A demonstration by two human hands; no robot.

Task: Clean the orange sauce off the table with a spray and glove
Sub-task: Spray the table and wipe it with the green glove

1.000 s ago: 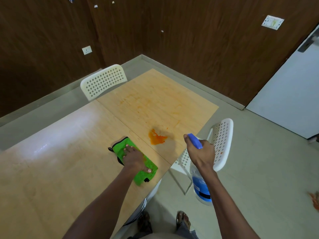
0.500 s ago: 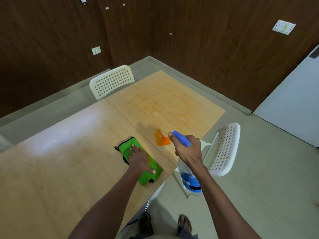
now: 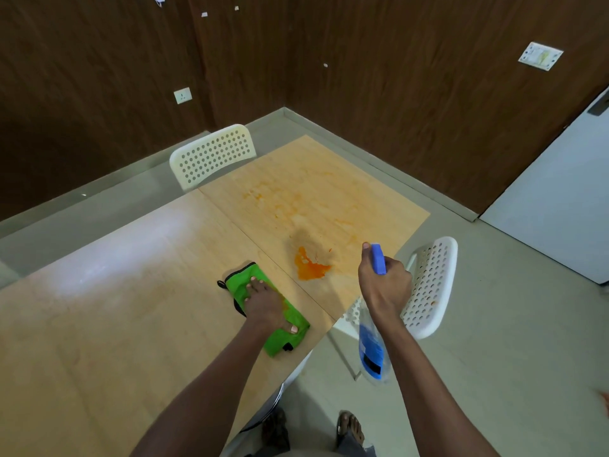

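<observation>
One view only, from the head camera, looking down over a wooden desk (image 3: 108,311) made of two panels butted together. Orange sauce (image 3: 309,267) sat as a bright blob on the far panel, just beyond the seam and near the desk's front edge, with a few small splashes beside it. A fainter orange smear (image 3: 296,202) spread farther back across the same panel.

The left hand (image 3: 265,305) rested flat on the green glove (image 3: 280,318), which lay on the near panel just left of the seam. Its fingers (image 3: 253,282) were straight and spread, pressing the cloth down rather than curling round it. The glove lay near the sauce but apart from it, not on it.

The right hand (image 3: 384,285) gripped the spray bottle (image 3: 372,354), fingers wrapped round its neck, with the blue nozzle (image 3: 378,258) pointing toward the sauce. The bottle's body hung past the desk's edge, in front of a white perforated chair (image 3: 425,285). A second white chair (image 3: 212,153) stood at the desk's far side.

By my judgement the task was at an early stage: the blob looked intact and unwiped. Whether spray had landed on it could not be told, though a darker patch lay just behind it. Wiping the blob, and probably the pale smear, was left to do.
</observation>
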